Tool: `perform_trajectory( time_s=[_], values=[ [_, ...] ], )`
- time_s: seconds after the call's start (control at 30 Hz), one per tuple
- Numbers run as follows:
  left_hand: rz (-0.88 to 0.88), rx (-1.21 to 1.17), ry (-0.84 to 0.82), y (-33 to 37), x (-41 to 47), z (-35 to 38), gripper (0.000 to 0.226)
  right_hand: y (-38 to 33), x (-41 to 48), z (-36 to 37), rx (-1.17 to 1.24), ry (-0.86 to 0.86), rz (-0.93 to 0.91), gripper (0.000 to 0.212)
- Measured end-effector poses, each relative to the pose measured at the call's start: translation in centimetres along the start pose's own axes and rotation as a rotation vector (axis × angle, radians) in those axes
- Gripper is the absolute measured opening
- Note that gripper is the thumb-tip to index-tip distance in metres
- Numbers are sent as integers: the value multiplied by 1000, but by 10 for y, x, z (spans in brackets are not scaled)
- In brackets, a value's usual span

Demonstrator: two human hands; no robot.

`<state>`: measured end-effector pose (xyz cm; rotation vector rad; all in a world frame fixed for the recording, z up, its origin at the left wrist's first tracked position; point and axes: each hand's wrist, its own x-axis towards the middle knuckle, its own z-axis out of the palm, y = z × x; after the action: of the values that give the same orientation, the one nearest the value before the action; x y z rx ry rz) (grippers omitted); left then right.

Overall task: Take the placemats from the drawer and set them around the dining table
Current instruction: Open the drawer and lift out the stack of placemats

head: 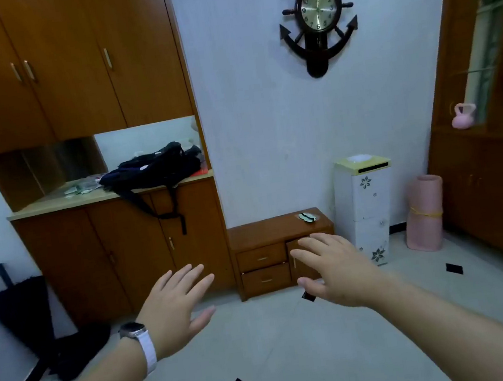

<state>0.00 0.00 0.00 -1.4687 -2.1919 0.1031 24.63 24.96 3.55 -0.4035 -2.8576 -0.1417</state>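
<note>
A low wooden cabinet stands on the floor against the white wall. It has an upper drawer and a lower drawer, both closed, and a small door on its right side. My left hand, with a white watch on the wrist, is stretched forward with its fingers spread and holds nothing. My right hand is also open and empty, and it covers the cabinet's small door from view. Both hands hang in the air short of the cabinet. No placemats or dining table are in view.
A tall wooden wall unit with a black bag on its counter fills the left. A white floral box and a pink rolled mat stand right of the cabinet. A black umbrella leans at far left.
</note>
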Motion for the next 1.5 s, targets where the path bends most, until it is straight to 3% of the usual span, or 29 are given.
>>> perform_trajectory(
  time_s=[0.53, 0.77, 0.97, 1.13, 1.5],
  values=[
    [39, -78, 40, 21, 129, 28, 56, 100, 47, 18, -53, 96, -9, 55],
    [86, -149, 67, -29, 191, 92, 69, 107, 137, 51, -108, 18, 15, 56],
    [69, -224, 65, -105, 241, 154, 56, 95, 242, 84, -50, 53, 99, 56],
    [52, -246, 8, -162, 280, 206, 57, 88, 307, 121, -87, 36, 58, 58],
    [34, -229, -62, -181, 372, 281, 55, 164, 407, 182, -79, -27, 41, 55]
  ],
)
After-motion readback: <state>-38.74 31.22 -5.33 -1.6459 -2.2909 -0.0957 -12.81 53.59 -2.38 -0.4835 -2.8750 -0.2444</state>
